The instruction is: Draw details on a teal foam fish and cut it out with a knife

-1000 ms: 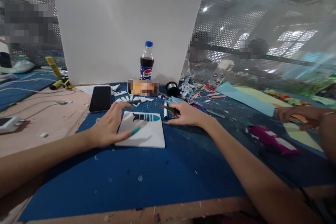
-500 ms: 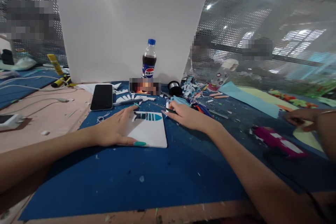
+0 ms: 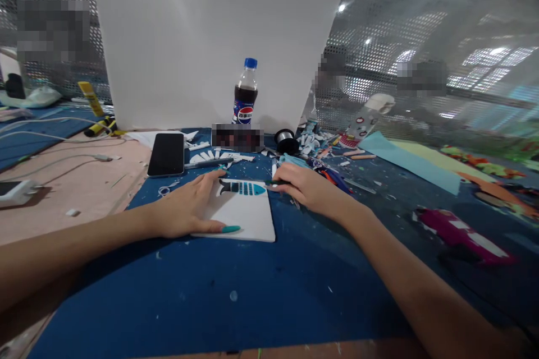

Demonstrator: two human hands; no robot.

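A white board (image 3: 248, 221) with a blue and black fish picture (image 3: 245, 188) along its far edge lies on the blue mat. My left hand (image 3: 185, 202) rests spread on the board's left part, thumb stretched across the near side and fingers at the far edge. My right hand (image 3: 301, 182) is closed in a pinch around a thin dark pointed tool (image 3: 275, 183). The tool reaches toward the board's far right corner, by the fish's head; its tip is too small to make out. Paper scraps lie just beyond the right hand.
Beyond the board are a phone (image 3: 167, 155), a grey pen (image 3: 208, 163), a cola bottle (image 3: 245, 92) and a wire spool (image 3: 287, 141). A magenta tool (image 3: 463, 235) with a cord lies at right, near blue paper (image 3: 410, 162). A white panel (image 3: 210, 28) stands behind.
My right hand has brought the thin tool down and closer to the board's far right corner. The other person's hand at the far right is out of view. My left hand stays put.
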